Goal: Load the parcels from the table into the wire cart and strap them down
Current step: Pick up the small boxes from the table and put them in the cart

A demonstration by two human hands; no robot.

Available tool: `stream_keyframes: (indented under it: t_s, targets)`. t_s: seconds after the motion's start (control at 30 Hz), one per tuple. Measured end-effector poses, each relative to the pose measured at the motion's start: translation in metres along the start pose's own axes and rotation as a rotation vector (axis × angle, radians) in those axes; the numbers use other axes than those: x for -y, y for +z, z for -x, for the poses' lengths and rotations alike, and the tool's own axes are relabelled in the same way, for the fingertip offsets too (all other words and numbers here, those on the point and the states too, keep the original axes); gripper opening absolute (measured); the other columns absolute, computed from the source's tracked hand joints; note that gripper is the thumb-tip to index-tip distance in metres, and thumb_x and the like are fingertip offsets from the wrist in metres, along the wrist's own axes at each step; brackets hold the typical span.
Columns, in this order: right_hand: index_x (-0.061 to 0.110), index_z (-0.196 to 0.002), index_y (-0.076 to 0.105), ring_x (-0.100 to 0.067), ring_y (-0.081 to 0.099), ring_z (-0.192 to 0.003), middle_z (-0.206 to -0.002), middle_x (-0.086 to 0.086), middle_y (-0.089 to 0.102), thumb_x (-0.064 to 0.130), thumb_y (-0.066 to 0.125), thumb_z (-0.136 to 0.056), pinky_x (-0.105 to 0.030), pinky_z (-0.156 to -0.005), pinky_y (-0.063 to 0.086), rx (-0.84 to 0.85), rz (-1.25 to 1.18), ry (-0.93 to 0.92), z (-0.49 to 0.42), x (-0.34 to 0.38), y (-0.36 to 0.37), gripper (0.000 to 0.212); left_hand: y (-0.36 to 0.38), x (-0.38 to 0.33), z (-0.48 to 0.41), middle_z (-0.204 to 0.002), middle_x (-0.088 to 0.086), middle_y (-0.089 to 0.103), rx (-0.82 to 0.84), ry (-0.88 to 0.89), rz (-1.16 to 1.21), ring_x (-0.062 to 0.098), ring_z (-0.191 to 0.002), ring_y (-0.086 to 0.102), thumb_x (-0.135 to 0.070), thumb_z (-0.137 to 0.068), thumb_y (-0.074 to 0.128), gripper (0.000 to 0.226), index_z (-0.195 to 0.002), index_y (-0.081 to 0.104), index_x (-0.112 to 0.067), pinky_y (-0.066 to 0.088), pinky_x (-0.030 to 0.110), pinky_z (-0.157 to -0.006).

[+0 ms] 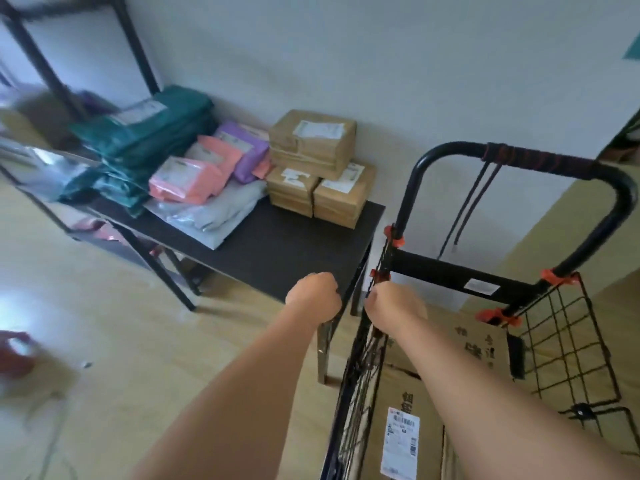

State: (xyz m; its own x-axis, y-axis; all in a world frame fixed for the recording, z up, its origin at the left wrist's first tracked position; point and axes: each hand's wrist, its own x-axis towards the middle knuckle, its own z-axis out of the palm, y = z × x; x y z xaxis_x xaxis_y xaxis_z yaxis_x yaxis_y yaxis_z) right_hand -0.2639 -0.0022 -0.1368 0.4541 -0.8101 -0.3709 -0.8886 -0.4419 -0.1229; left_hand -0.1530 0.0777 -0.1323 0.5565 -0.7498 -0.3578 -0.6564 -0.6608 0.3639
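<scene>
Parcels (194,178) stacked at bench (287,251) back: brown boxes (313,147), pink, purple, green mailers (145,133). Wire cart (446,273) just beside bench, big carton (412,386) inside, cord (540,160) wound on handle. Right hand (394,308) clamped on cart's side wire; left hand (313,297) curled at bench corner, grip unclear.

Three brown cardboard boxes (311,143) with white labels sat at the far right corner of the dark table (277,251), one stacked on two. Left of them lay soft mailers: purple (247,150), pink (187,180) and grey (211,209), then a tall pile of green ones (149,133). The black wire cart (568,344) stood just beside the table's right end, a large labelled carton (408,403) already inside. A dark cord (474,199) was wound round its handle, two ends hanging.
</scene>
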Motion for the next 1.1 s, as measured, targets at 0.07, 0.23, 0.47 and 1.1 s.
stream_keyframes:
  t_s: [0.07, 0.23, 0.47, 1.1]
  targets:
    - [0.018, -0.116, 0.064, -0.024, 0.063, -0.097, -0.109, -0.004, 0.065, 0.029, 0.049, -0.098, -0.03, -0.074, 0.049, 0.017, 0.005, 0.0, 0.002, 0.031, 0.001, 0.026, -0.018, 0.028, 0.001, -0.118, 0.006, 0.062, -0.009, 0.0, 0.018, 0.027, -0.106, 0.06, -0.019, -0.096, 0.049, 0.029, -0.122, 0.06, -0.015, 0.053, 0.038, -0.09]
    - [0.019, -0.113, 0.067, -0.022, 0.06, -0.084, -0.089, 0.001, 0.058, 0.034, 0.046, -0.099, -0.03, -0.067, 0.045, -0.004, -0.077, -0.029, 0.008, 0.102, 0.006, 0.029, -0.066, 0.1, -0.002, -0.121, 0.005, 0.063, -0.012, 0.02, 0.035, 0.025, -0.111, 0.059, -0.02, -0.096, 0.048, 0.03, -0.121, 0.062, -0.012, 0.05, 0.035, -0.091]
    - [0.023, -0.11, 0.069, -0.021, 0.059, -0.082, -0.092, 0.002, 0.063, 0.036, 0.049, -0.098, -0.031, -0.069, 0.047, -0.025, -0.191, 0.071, 0.013, 0.205, 0.006, 0.027, -0.115, 0.185, -0.017, -0.119, 0.002, 0.062, -0.018, 0.055, 0.075, 0.023, -0.107, 0.059, -0.024, -0.094, 0.05, 0.03, -0.122, 0.059, -0.018, 0.051, 0.034, -0.089]
    - [0.022, -0.111, 0.066, -0.016, 0.062, -0.079, -0.09, 0.002, 0.065, 0.04, 0.05, -0.098, -0.03, -0.066, 0.049, -0.119, -0.339, 0.206, -0.062, 0.232, -0.04, 0.027, -0.163, 0.191, -0.132, -0.119, 0.004, 0.063, -0.006, 0.155, 0.069, 0.022, -0.104, 0.058, -0.03, -0.094, 0.052, 0.031, -0.122, 0.06, -0.019, 0.042, 0.029, -0.08]
